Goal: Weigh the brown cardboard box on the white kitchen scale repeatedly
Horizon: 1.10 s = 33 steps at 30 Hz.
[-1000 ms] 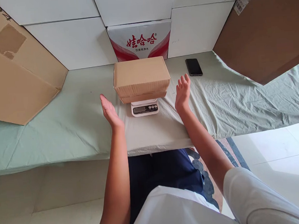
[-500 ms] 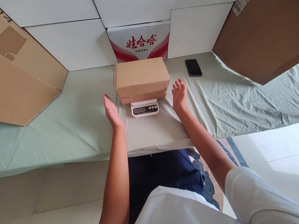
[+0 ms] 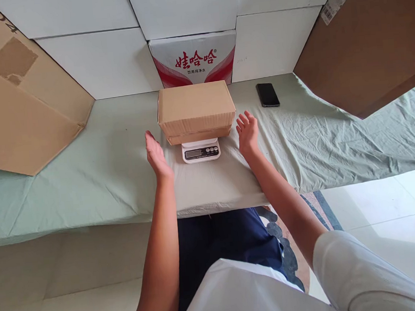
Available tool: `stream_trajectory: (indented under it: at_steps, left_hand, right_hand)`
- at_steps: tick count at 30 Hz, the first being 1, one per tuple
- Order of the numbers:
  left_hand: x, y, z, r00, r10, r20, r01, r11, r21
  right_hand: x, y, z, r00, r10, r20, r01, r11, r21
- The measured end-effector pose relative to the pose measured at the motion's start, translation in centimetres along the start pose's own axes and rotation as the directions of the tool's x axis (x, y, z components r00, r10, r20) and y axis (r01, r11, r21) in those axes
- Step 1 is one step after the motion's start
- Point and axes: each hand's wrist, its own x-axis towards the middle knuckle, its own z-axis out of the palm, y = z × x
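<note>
Cardboard box is placed on a small white scale, on the green sheet. Left hand and right hand are held flat, fingers spread, near each side of the box, nothing being gripped or touched

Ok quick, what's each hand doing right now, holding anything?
Left hand: open, empty, palm facing the cardboard box on the scale, not touching it.
Right hand: open, fingers spread, empty, just right of the box.
</note>
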Motion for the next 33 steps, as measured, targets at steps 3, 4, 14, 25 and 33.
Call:
stream_trajectory:
  at_steps: [3, 4, 14, 25, 33]
  left_hand:
    - [0.0, 0.0, 0.0, 1.0, -0.006, 0.008, 0.006, 1.0, 0.008]
    - [0.0, 0.0, 0.0, 1.0, -0.007, 0.009, 0.007, 1.0, 0.027]
    - [0.0, 0.2, 0.3, 1.0, -0.021, -0.007, 0.022, 0.998, 0.054]
    - [0.0, 0.1, 0.2, 1.0, -0.022, 0.016, 0.022, 1.0, 0.023]
    - [-0.1, 0.5, 0.4, 1.0, -0.026, 0.004, 0.026, 0.999, 0.021]
  right_hand:
    - [0.0, 0.0, 0.1, 1.0, 0.012, 0.004, -0.012, 1.0, 0.005]
    - [0.0, 0.1, 0.0, 1.0, 0.012, 0.007, -0.012, 1.0, 0.006]
    - [0.7, 1.0, -0.3, 0.998, -0.007, 0.059, 0.009, 1.0, -0.03]
    - [0.9, 1.3, -0.3, 0.996, 0.002, 0.086, 0.002, 0.999, -0.045]
    - [0.8, 1.3, -0.1, 0.997, 0.015, 0.077, -0.014, 1.0, -0.021]
